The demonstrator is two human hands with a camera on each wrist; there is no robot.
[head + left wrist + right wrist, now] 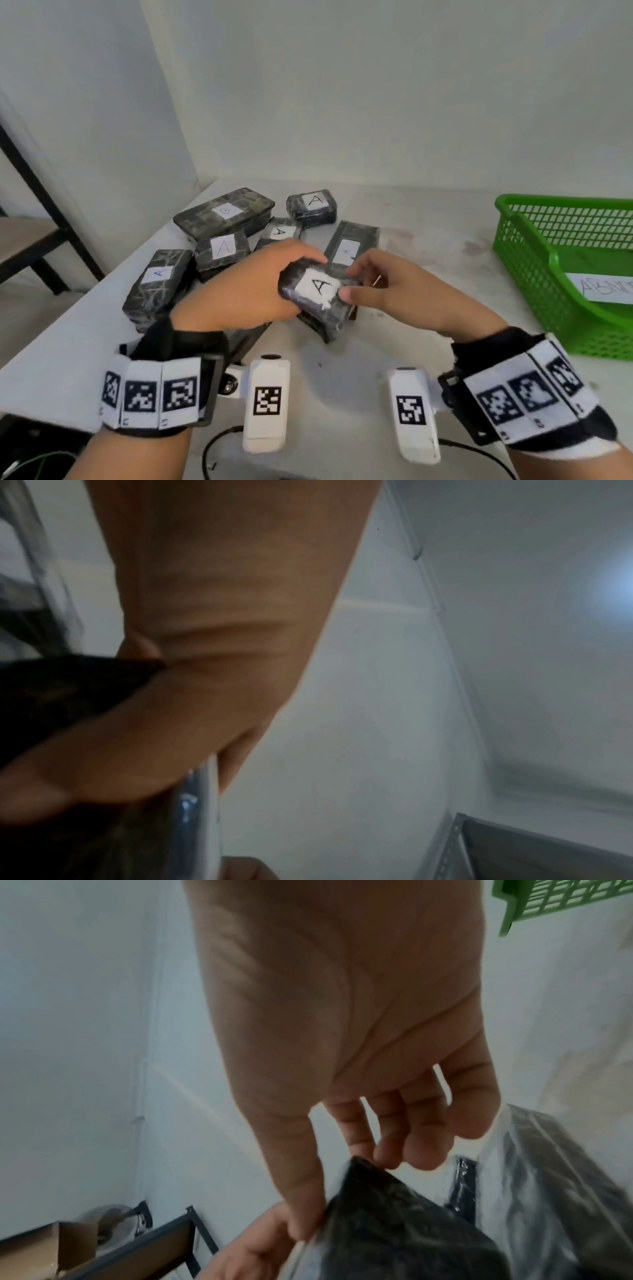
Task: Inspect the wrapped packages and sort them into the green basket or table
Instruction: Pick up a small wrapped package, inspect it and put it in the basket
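Both hands held a wrapped package labelled A above the table: left hand gripped one end, right hand pinched the other. Green basket sat at the right edge.

Black film-wrapped packages are showing white lettered labels; the green plastic mesh basket is sitting right of frame.

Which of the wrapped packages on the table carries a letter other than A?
The long package at the far left back of the pile: its white label reads B, while every other readable label shows A.
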